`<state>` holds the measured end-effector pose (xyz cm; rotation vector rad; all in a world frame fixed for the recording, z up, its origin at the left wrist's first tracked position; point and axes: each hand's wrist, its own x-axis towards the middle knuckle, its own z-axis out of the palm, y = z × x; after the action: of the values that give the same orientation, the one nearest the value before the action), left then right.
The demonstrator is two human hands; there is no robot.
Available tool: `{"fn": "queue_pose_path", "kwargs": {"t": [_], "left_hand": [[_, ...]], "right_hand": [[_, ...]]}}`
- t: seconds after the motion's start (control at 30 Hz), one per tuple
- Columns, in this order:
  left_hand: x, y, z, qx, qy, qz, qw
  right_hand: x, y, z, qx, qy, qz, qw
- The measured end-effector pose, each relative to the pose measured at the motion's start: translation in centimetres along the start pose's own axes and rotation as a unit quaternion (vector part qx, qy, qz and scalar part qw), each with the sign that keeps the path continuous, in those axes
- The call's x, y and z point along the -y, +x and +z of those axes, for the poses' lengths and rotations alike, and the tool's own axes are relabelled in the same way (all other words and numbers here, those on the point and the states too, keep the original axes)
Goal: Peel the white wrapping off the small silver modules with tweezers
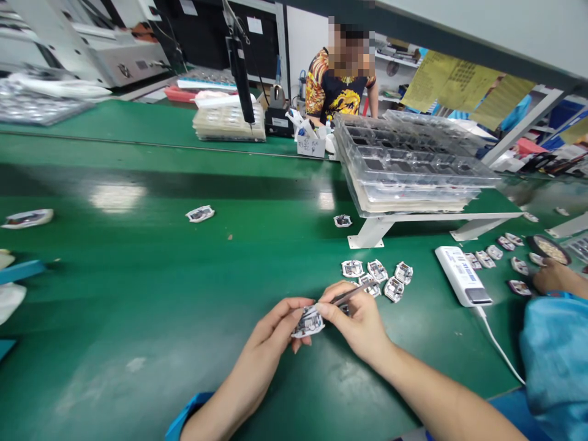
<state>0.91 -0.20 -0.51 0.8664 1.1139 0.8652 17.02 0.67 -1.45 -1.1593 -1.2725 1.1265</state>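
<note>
My left hand (272, 335) is closed on a small white plastic housing (309, 323) with circuit parts inside, held above the green bench. Thumb and fingers grip its left side and underside. My right hand (356, 318) is closed around slim dark tweezers (351, 293), whose wider end points up to the right. Its thumb and fingertips meet the upper right edge of the housing. The tweezers' tips are too small to make out. Just beyond my right hand lie several similar housings, one white housing (352, 268) among them; others are partly hidden behind the hand.
A white power bank-like device (463, 275) with a cable lies right. Clear trays (413, 162) are stacked on a low stand (372, 233). An electric screwdriver (239, 79) hangs over the bench (138, 257). A co-worker's hand (554, 278) is at right; another person (340, 86) is opposite.
</note>
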Motion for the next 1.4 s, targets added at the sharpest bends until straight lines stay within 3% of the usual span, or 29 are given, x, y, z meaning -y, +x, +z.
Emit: {"fn": "queue_pose_path", "kwargs": {"t": [0.17, 0.3, 0.87, 1.4], "left_hand": [[0.01, 0.02, 0.00, 0.008, 0.024, 0.009, 1.000], [0.03, 0.00, -0.10, 0.010, 0.024, 0.010, 1.000], [0.32, 0.00, -0.28, 0.021, 0.014, 0.003, 1.000], [-0.08, -0.01, -0.05, 0.022, 0.085, 0.052, 0.995]], "right_hand": [[0.11, 0.04, 0.00, 0.007, 0.037, 0.045, 0.998], [0.42, -0.02, 0.01, -0.018, 0.035, 0.018, 0.999], [0.25, -0.19, -0.04, -0.003, -0.003, -0.022, 1.000], [-0.04, 0.10, 0.06, -0.006, 0.075, 0.081, 0.994]]}}
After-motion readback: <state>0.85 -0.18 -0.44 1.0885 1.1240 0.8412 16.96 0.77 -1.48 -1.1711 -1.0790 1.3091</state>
